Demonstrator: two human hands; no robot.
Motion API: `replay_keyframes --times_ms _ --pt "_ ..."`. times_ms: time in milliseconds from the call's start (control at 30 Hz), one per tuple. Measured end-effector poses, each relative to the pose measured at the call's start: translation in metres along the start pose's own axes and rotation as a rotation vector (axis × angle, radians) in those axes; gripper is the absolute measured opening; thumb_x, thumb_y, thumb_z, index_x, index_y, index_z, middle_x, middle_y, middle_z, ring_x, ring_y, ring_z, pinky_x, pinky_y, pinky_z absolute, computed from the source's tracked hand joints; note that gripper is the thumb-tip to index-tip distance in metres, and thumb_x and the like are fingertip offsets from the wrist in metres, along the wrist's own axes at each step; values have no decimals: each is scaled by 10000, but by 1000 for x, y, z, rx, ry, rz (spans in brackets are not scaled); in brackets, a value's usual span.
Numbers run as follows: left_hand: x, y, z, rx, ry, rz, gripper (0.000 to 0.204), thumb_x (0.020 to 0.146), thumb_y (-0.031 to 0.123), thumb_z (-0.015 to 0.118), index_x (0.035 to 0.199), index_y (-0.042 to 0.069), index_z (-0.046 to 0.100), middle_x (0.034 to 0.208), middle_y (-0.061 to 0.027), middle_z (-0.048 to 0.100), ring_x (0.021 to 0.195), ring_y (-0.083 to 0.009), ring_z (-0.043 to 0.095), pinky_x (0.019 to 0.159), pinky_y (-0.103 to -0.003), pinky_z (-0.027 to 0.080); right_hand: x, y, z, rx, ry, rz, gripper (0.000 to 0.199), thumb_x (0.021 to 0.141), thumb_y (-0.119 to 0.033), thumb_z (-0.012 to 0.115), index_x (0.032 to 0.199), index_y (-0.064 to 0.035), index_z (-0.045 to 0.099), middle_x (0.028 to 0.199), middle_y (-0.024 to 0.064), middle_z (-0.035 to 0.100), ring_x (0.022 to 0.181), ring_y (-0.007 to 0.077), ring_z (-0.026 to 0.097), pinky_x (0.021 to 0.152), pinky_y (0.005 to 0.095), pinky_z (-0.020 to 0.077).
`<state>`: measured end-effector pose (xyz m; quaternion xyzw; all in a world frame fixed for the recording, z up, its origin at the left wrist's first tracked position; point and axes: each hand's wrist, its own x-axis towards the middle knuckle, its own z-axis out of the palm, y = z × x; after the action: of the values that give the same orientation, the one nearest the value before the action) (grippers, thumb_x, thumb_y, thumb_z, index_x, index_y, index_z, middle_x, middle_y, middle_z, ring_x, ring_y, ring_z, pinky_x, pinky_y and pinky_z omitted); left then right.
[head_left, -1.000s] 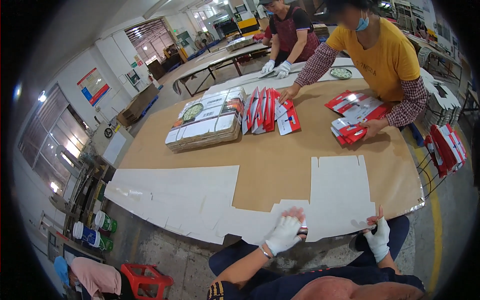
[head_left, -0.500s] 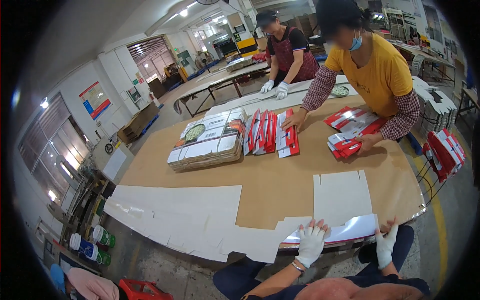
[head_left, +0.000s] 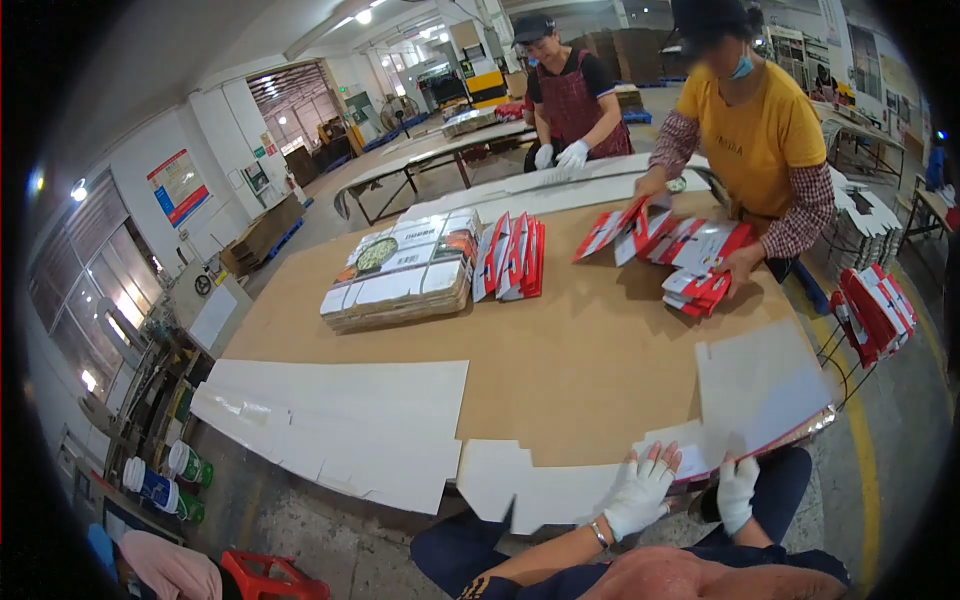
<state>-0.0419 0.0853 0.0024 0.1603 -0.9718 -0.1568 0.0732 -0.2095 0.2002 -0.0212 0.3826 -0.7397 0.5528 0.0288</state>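
left hand (head_left: 640, 495) lies fingers spread on white cardboard (head_left: 565, 492), long axis left-right, wide panel (head_left: 760, 385) pointing away; right hand (head_left: 737, 495) at near edge, i can't tell grip.

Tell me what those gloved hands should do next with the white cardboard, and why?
Maybe the left hand should press down gently, holding the white cardboard sheet steady. That hand already rests on it, the right hand is at its front edge, and part of the sheet juts past the table, so it could slip.
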Motion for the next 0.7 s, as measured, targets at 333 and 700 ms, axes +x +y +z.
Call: replay_keyframes --times_ms 333,700 --pt "-40 -14 -6 -128 -214 -20 802 761 349 721 1382 -24 377 1312 -208 466 1312 -385 375 1090 -536 288 37 18 17 -491 -403 -674 465 805 -133 507 1261 -44 538 1337 140 543 1238 329 512 1030 464 390" --pt "-126 -116 -55 -77 239 60 289 745 33 622 1029 67 664 1000 -102 629 931 -278 613 773 -383 510 56 20 6 -484 -582 -544 463 825 -72 481 1287 -43 501 1384 149 494 1299 349 443 1079 495 333"
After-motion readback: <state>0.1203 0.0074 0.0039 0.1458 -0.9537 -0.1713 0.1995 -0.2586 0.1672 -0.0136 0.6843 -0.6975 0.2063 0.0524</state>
